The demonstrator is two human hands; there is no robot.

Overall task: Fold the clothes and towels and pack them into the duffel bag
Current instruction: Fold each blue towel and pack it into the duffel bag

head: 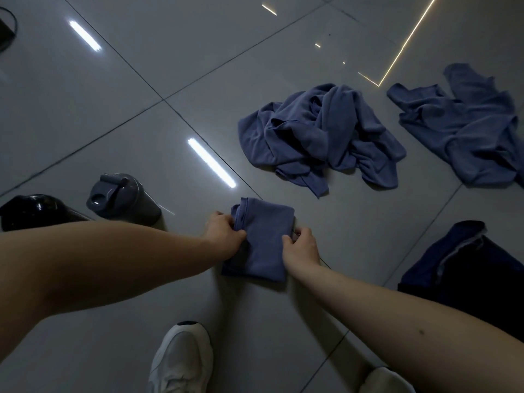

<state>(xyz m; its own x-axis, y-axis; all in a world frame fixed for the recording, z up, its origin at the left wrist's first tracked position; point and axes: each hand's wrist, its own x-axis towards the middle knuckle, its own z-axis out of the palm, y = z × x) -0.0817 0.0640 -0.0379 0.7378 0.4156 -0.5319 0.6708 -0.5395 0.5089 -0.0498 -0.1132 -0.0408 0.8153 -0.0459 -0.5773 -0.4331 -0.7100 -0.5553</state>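
A small folded blue cloth (263,239) lies on the grey tiled floor in front of me. My left hand (222,231) grips its left edge, fingers curled into the fabric. My right hand (300,245) pinches its right edge. A crumpled blue garment (314,134) lies on the floor farther back. Another blue garment (465,129) is spread out at the far right. A dark navy piece of clothing (465,273) lies at the right, beside my right forearm. The duffel bag is not clearly in view.
A grey shaker bottle (122,197) lies on its side to the left, next to a glossy black object (31,211). A dark object (7,28) shows at the top left edge. My white shoe (181,358) is at the bottom centre.
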